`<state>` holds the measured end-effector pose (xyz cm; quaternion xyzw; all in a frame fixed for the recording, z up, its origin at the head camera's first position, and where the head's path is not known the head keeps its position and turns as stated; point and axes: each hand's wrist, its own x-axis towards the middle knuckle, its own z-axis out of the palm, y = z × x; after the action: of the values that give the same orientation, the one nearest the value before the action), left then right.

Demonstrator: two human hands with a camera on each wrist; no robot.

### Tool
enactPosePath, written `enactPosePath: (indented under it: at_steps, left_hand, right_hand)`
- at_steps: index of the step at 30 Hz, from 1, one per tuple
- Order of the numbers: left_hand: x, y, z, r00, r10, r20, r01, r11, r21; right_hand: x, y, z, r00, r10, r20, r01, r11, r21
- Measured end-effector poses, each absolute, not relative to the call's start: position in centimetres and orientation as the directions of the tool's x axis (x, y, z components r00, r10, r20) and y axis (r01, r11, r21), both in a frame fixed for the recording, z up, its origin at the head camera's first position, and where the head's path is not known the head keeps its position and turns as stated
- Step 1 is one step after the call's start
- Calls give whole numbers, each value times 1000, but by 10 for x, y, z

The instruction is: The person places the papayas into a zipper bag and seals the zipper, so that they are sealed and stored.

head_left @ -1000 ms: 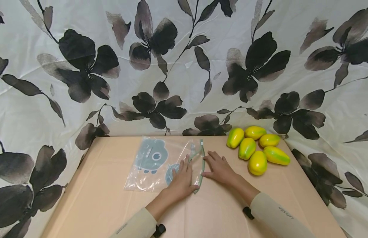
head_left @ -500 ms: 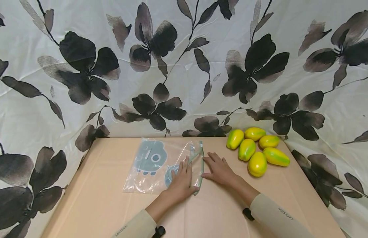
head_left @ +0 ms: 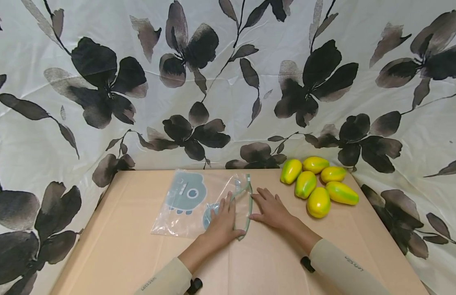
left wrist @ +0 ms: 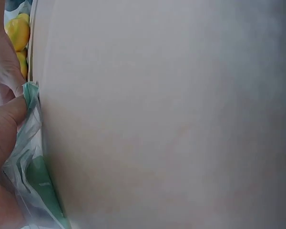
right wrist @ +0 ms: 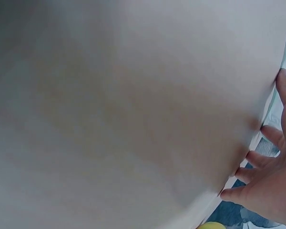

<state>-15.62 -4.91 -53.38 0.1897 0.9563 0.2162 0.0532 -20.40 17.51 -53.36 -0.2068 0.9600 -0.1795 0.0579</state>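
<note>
A clear zip bag (head_left: 198, 227) with a blue one-eyed cartoon print lies flat, its green-edged mouth facing right. At that mouth the two green strips stand apart in the upper part. My left hand (head_left: 221, 223) rests on the bag with fingers extended, its thumb at the lower green edge. In the left wrist view the thumb lies against the green strip (left wrist: 31, 90). My right hand (head_left: 273, 209) is spread just right of the mouth, its index fingertip and thumb touching the green rim. In the right wrist view the fingers of the right hand (right wrist: 271, 181) are apart and hold nothing.
Several glossy yellow-green fruits (head_left: 319, 203), mango-like in shape, lie grouped at the back right of the tan table (head_left: 132, 262), beyond the right hand. A white cloth (head_left: 257, 98) with dark flowers hangs behind the table and at its sides.
The left hand and the bag under it have shifted very slightly left. My right hand and the fruits have stayed in place.
</note>
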Motion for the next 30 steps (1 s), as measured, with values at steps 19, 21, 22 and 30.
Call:
enactPosePath:
  at_steps: [19, 21, 22, 30]
  left_hand:
    - [-160, -53, -534, -932, 355, -77, 300, 873, 384]
    - [-160, -53, -534, -932, 351, -90, 293, 875, 384]
    - [-159, -53, -534, -932, 350, -94, 289, 875, 387]
    - [-158, -53, -535, -936, 347, -51, 299, 865, 402]
  right_hand:
    - [-205, 175, -539, -907, -420, -24, -383, 849, -365]
    - [-205, 175, -540, -907, -420, -29, -380, 847, -372]
    - [-205, 175, -540, -908, -419, -33, -378, 848, -372]
    - [-207, 176, -541, -907, -419, -37, -374, 845, -381]
